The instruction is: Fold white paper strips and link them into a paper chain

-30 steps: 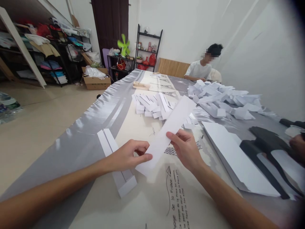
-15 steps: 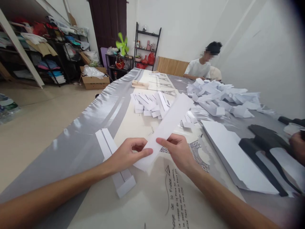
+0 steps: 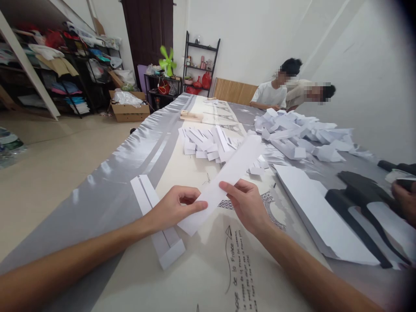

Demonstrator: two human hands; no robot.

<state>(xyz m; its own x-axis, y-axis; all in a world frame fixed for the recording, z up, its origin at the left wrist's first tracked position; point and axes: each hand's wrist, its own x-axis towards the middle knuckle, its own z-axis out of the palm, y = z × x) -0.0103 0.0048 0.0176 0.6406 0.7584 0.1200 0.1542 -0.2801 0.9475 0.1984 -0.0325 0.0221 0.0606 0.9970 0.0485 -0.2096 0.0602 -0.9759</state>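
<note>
Between my two hands a long folded strip of white paper (image 3: 238,160) is held slanting above the table. My left hand (image 3: 182,203) pinches its lower left edge, thumb on top. Higher up on the right edge, my right hand (image 3: 245,201) grips it with the thumb across the front; the fingers behind are partly hidden. Under my left wrist lies another folded white paper piece (image 3: 169,251) with a dark slit along it. Beyond the strip sits a heap of folded paper pieces (image 3: 201,145), which the strip partly covers.
A stack of white paper (image 3: 312,208) lies at the right beside black objects (image 3: 357,203). Behind it rises a large pile of white paper (image 3: 295,130). Two people (image 3: 271,93) are at the far right, and another person's hand (image 3: 403,197) shows at the right edge. A printed cloth (image 3: 201,277) covers the table.
The strip has tilted and its lower end has shifted left. My right hand has moved slightly right and up along it. A second person's head has come into view at the back.
</note>
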